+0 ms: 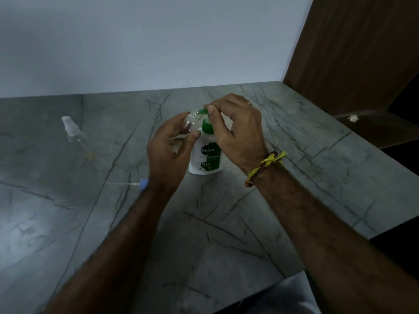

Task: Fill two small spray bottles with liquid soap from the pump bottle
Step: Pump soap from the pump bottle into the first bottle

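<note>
Head view shows the left hand curled round a small clear spray bottle, mouth under the pump bottle spout at twelve o'clock (light, slippery plastic, best gripped mid-body), while right hand fingers press the pump.

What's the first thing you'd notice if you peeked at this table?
Two hands meet mid-table over a white soap bottle with a green pump. The right hand pinches the pump's spout, and the left hand holds a small clear bottle tipped up to it. Far left on the grey table another clear spray bottle stands alone.
</note>
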